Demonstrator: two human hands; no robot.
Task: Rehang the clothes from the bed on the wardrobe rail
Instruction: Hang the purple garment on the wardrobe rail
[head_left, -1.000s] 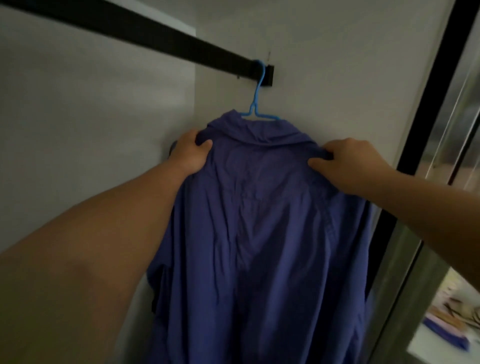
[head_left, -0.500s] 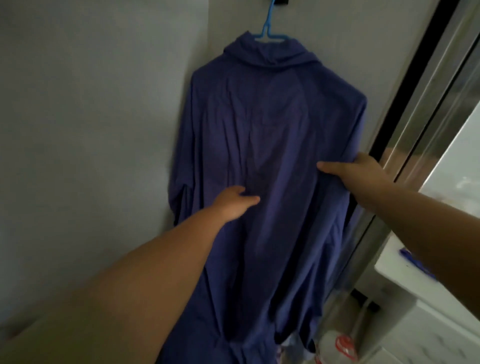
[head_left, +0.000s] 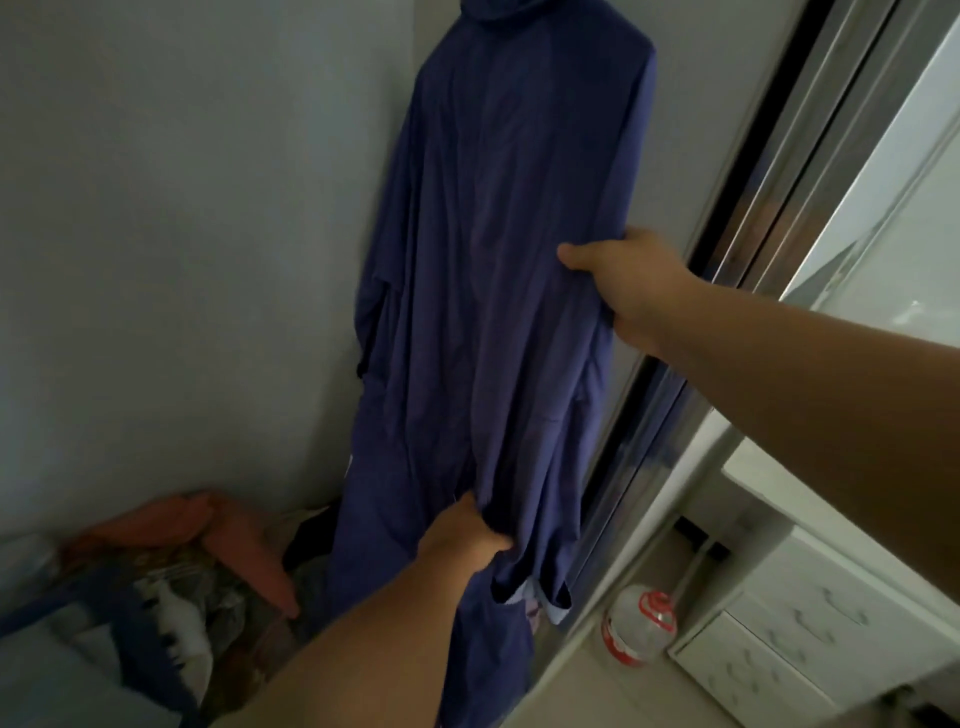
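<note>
Both hands had travelled down a long purple garment (head_left: 498, 291) compared with the earlier frames, where they first gripped its shoulders beside a blue hanger and then rested near its middle. The hanger and the black rail, seen a second before, had passed out of the top of the view, while a heap of clothes (head_left: 171, 577) had come into sight at lower left.

The garment hung full length in the corner of a grey wall (head_left: 197, 218), its collar cut off by the upper edge of the picture. The left hand (head_left: 462, 538) gripped a bunch of fabric low down near the hem, fingers buried in the folds. The right hand (head_left: 628, 280) held the garment's right edge about halfway up, thumb lying across the front of the cloth and fingers hidden behind it. The cloth stretched between the two hands.

A mirrored sliding door (head_left: 769, 218) stood just right of the garment. A clear jar with a red lid (head_left: 636, 626) sat on the floor beside a white chest of drawers (head_left: 769, 639).
</note>
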